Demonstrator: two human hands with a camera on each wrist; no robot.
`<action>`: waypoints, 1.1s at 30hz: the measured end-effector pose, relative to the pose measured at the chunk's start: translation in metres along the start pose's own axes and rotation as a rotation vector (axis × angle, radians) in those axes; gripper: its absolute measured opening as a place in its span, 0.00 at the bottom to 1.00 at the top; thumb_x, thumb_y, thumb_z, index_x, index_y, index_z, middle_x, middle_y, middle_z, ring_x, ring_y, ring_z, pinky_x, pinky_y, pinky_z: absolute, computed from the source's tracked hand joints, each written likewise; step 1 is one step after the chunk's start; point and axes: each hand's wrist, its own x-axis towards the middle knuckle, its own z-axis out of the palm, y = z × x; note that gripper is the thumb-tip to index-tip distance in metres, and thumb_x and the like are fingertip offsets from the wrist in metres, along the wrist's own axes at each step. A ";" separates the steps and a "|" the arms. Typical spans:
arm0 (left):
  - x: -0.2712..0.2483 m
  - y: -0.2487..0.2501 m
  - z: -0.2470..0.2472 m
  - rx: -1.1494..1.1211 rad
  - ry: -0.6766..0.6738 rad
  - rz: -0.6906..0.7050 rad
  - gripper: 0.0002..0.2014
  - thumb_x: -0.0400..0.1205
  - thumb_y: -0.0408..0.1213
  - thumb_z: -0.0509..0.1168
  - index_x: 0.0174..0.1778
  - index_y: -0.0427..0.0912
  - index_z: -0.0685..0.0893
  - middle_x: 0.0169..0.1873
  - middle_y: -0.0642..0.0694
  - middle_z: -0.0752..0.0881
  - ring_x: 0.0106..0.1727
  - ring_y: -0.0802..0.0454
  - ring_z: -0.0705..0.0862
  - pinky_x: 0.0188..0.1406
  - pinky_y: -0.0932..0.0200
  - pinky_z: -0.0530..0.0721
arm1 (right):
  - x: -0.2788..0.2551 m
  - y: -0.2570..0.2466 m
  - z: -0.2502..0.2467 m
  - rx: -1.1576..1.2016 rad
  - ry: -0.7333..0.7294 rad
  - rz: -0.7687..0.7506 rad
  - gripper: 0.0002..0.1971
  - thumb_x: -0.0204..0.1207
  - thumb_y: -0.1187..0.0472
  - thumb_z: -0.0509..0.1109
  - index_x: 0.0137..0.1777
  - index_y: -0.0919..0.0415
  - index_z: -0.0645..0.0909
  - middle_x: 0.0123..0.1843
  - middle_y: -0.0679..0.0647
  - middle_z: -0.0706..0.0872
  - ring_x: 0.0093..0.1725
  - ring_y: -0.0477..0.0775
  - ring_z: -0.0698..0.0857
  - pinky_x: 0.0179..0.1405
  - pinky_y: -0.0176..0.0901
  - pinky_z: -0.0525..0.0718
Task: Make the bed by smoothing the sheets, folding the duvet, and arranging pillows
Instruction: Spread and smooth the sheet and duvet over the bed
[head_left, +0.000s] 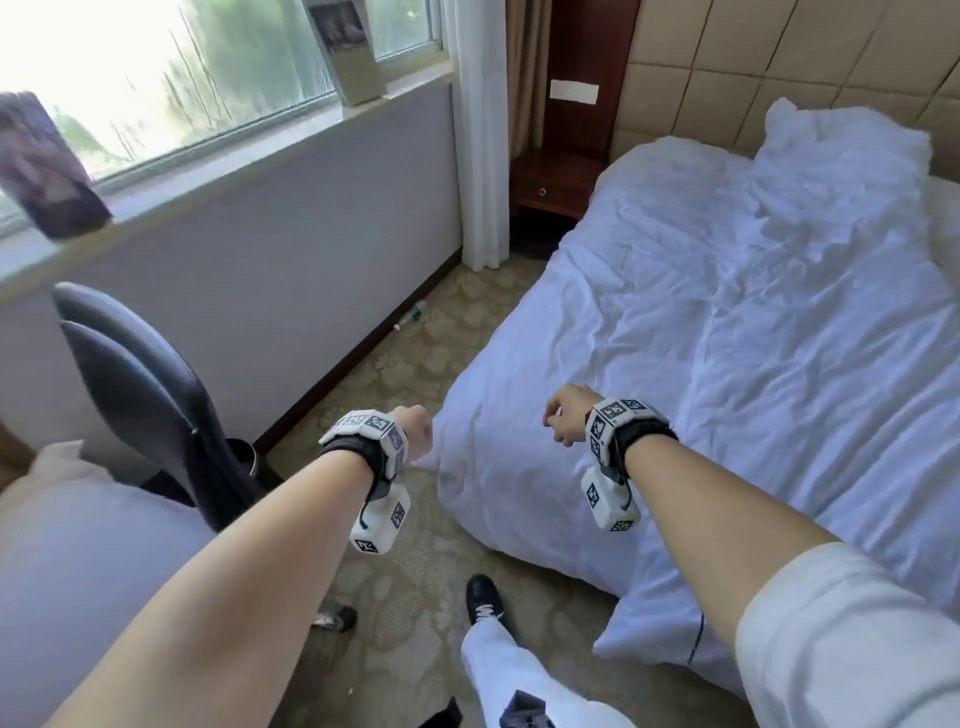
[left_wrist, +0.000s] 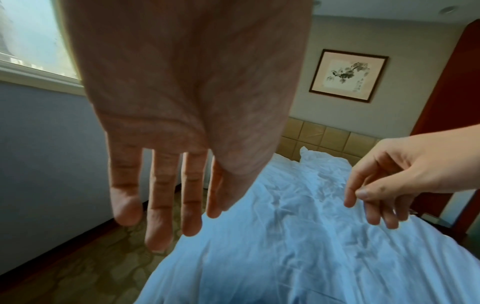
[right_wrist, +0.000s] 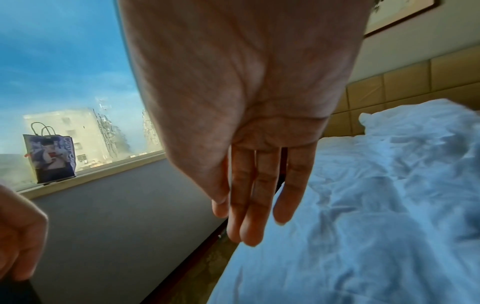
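Note:
A wrinkled white duvet (head_left: 727, 338) covers the bed, and its near corner hangs down toward the carpet. A crumpled white pillow (head_left: 841, 145) leans on the tan padded headboard (head_left: 779, 67). My left hand (head_left: 415, 431) hovers just off the duvet's left edge. In the left wrist view its fingers (left_wrist: 161, 195) hang straight and hold nothing. My right hand (head_left: 563, 421) is over the duvet's near left part. In the right wrist view its fingers (right_wrist: 259, 185) are straight and empty, a little above the duvet (right_wrist: 376, 205).
A black chair (head_left: 140, 395) stands at my left beside another white cushion or pillow (head_left: 78, 571). Two paper bags (head_left: 47, 166) (head_left: 353, 57) sit on the window sill. A wooden nightstand (head_left: 556, 182) and a curtain (head_left: 483, 130) are by the bed's head. A bottle (head_left: 410, 314) lies on the carpet.

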 end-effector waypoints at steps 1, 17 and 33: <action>0.010 -0.011 -0.010 0.004 0.002 -0.013 0.12 0.79 0.37 0.58 0.51 0.44 0.86 0.35 0.45 0.85 0.50 0.40 0.89 0.47 0.57 0.83 | 0.020 -0.013 0.000 0.011 -0.009 -0.018 0.09 0.79 0.63 0.63 0.45 0.55 0.85 0.41 0.57 0.92 0.40 0.55 0.93 0.50 0.50 0.91; 0.243 -0.172 -0.201 -0.195 0.035 -0.131 0.15 0.76 0.32 0.54 0.44 0.37 0.88 0.39 0.41 0.92 0.37 0.42 0.92 0.41 0.49 0.92 | 0.324 -0.198 -0.103 -0.110 -0.011 -0.183 0.15 0.78 0.66 0.60 0.44 0.53 0.89 0.37 0.51 0.91 0.40 0.53 0.92 0.51 0.50 0.90; 0.482 -0.217 -0.380 -0.123 0.052 0.088 0.10 0.83 0.30 0.60 0.53 0.39 0.87 0.42 0.43 0.85 0.38 0.49 0.82 0.38 0.57 0.85 | 0.536 -0.275 -0.209 -0.121 0.081 -0.024 0.15 0.78 0.65 0.60 0.38 0.50 0.86 0.32 0.49 0.90 0.34 0.50 0.91 0.44 0.48 0.91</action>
